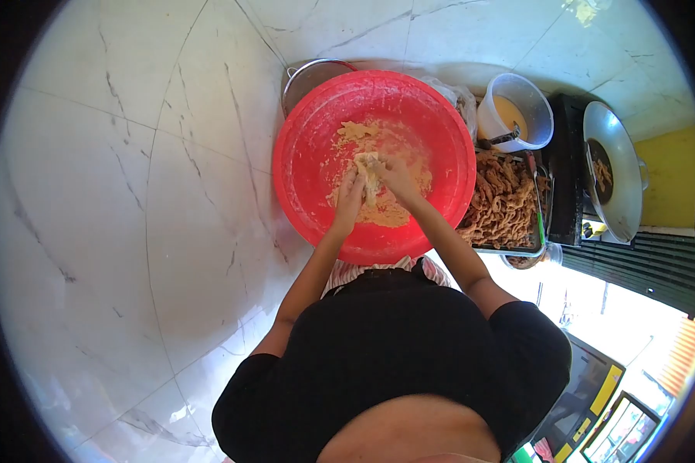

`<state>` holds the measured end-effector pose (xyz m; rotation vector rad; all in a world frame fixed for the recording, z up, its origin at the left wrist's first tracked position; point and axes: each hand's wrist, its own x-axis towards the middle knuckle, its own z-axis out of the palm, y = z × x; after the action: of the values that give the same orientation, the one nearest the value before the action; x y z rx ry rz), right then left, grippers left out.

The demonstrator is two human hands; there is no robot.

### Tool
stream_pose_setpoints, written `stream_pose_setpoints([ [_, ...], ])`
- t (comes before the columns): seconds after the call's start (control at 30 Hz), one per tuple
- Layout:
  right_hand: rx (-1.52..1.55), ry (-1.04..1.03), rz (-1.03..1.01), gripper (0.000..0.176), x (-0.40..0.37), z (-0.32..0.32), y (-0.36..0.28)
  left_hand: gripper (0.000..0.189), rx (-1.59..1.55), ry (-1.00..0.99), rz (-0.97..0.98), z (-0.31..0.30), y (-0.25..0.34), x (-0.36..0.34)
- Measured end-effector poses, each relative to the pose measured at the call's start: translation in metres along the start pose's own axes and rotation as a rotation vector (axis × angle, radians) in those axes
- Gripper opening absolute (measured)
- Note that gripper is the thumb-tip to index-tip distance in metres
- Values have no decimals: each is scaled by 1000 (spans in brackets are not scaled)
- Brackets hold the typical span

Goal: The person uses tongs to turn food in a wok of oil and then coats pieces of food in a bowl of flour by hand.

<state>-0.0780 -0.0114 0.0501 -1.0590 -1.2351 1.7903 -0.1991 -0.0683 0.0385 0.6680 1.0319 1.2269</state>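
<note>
Head view: your two hands meet over the middle of a red tub (297, 158), with a floury strip (369, 163) between them, above the loose flour (388, 217). Your left hand (350, 194) has its fingers together along one side of the strip; your right hand (396, 180) has its fingers bent, pinching the other side. How hard they press, you cannot tell from here. A loose pinch could let the strip slip, and rough handling could crack its coating or throw flour over the rim. Your right forearm crosses that rim near the tray of brown fried pieces (496, 202), so a wide elbow might knock it. Beyond, brown bits sit in dark oil in the pan (632, 189); if it is hot, they could scorch unwatched.
</note>
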Motion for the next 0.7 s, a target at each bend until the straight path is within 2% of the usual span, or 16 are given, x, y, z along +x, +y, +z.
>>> stream_pose_setpoints([
  [0.03,1,2,3,28,0,0,-4,36,-1,0,-4,0,2,0],
  [0.1,14,-25,-14,33,-1,-1,-9,38,-262,-2,-111,1,9,2],
  [0.23,-6,14,-75,31,1,-4,0,36,-203,-27,-120,-2,15,0],
  [0.33,144,-5,5,32,-1,-1,-7,36,-67,-129,-96,-2,19,-2],
  [0.4,63,28,2,33,-8,2,-16,37,-59,-64,-49,3,26,-7],
  [0.53,48,-24,-51,34,-11,8,-21,36,-48,-59,-5,1,22,-7],
  [0.6,94,121,-84,36,-17,17,-28,36,-86,36,71,3,23,-6],
  [0.7,111,38,-70,37,-21,16,-28,37,-45,82,190,4,27,-4],
])
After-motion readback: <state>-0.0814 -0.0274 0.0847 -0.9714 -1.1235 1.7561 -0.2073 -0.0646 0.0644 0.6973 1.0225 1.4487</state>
